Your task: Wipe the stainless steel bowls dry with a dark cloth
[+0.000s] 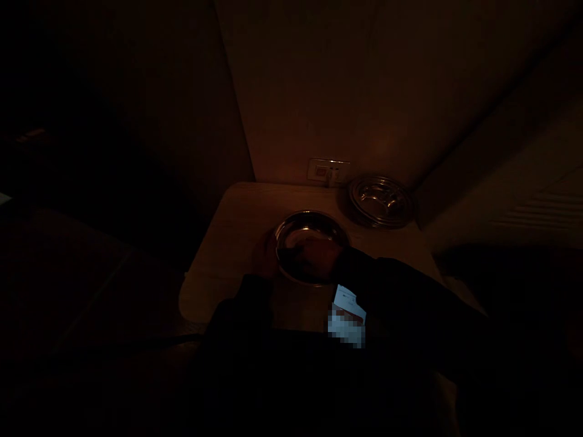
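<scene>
A round, shiny metal plate (pixel 306 222) with a raised rim lies on a small wooden table. My left hand (pixel 265 256) is at the plate's left edge, with its fingers closed against the rim. Over the inside of the plate reaches my right hand (pixel 321 256), its fingers bent downward. Beneath and beside those fingers is a dark patch (pixel 291 258), too dim to tell whether it is a cloth or shadow. A lit phone screen (pixel 348 303) glows just below my right wrist.
The room is very dark. Several stacked metal plates (pixel 381 202), the top one divided into compartments, stand at the table's back right. Behind, the wall carries a socket panel (pixel 328 171) with a plug in it. The wooden table (pixel 228 243) has rounded corners.
</scene>
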`<state>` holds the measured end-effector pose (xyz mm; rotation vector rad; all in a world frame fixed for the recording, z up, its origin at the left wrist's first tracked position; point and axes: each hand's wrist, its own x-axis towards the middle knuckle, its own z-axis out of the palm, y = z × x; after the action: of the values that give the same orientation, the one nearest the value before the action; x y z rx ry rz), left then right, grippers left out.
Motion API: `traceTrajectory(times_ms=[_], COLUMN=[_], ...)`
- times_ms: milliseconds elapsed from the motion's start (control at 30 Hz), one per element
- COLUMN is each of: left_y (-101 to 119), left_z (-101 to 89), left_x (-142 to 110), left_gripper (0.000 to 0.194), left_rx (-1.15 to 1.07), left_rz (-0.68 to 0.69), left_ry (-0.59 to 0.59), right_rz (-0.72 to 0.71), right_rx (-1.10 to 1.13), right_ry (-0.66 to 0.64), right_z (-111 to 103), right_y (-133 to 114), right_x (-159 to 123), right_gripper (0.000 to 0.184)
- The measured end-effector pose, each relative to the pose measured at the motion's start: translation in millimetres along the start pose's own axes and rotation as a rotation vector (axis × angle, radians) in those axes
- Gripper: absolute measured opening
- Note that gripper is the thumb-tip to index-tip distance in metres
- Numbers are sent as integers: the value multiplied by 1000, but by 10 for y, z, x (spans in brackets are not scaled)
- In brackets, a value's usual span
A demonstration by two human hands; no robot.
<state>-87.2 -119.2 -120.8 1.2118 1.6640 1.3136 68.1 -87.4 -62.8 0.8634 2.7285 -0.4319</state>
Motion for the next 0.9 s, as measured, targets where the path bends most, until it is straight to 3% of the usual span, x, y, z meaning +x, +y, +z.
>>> traceTrajectory(times_ms=[267,367,467,700,800,900], left_y=[-39,-42,-40,48,56,33], left_z=[-15,-5,0,-12,-9,-10], left_x=[6,7,11,-32,-35,-17], left_gripper=[37,36,36,39,39,37], left_rx=[36,34,22,16,5,4], left_rz=[-18,-25,-23,-34,-41,-37], left_ry=[18,30,37,25,11,6], right_rz=[332,387,324,18,-11,55], right_rx=[-48,-68,-63,-9,4,1], right_ry=[134,141,129,3,7,72], right_z=[-69,-73,-50,29,59,80], right_y=[136,151,52,-44,-15,-27], right_x=[184,185,185,2,-51,18], right_gripper=[33,34,34,29,34,34])
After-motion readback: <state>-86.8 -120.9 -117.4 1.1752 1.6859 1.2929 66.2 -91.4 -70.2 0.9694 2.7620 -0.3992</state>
